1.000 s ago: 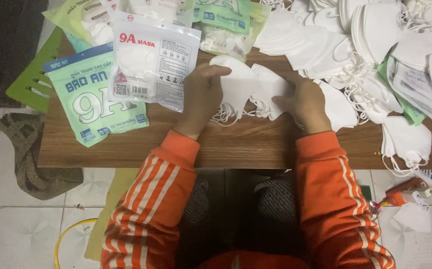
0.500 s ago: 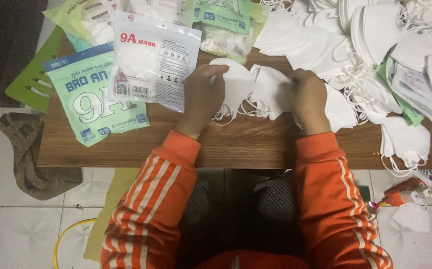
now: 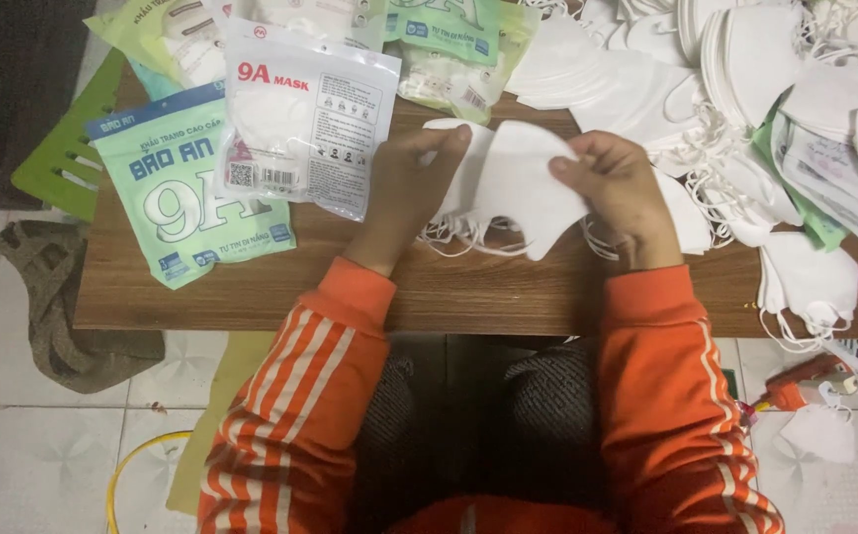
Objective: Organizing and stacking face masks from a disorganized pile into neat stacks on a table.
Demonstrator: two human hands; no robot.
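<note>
— What did the head camera show of the hands?

— Both were over the table (image 3: pixel 468 297). The left hand (image 3: pixel 404 193) had its fingers curled round the left edge of a white mask (image 3: pixel 518 183), fingertips on top near the upper rim. The right hand (image 3: pixel 622 193) pinched the mask's right edge between thumb and fingers. So both were closed on the same mask.

— And where was the mask?

— Held between the hands just above the tabletop, near the middle, its flat face up toward the camera. Its ear loops (image 3: pixel 458 237) trailed down onto the wood below it. Another mask seemed to lie right behind it; I could not tell whether the fingers held that one too.

— What lay around?

— To the left, touching each other, a green pouch (image 3: pixel 186 198) and a white pouch (image 3: pixel 300 119) overlapping its upper right corner. More pouches (image 3: pixel 449 40) lay along the far edge. To the right, a loose heap of white masks (image 3: pixel 745 69) spread to the table's corner, one mask (image 3: pixel 810 282) hanging over the near edge. The person wore orange sleeves (image 3: pixel 300 396) with white stripes. On the tiled floor (image 3: pixel 33 445) lay a cloth (image 3: pixel 53 307) at the left and an orange tool (image 3: pixel 800 381) at the right.
</note>
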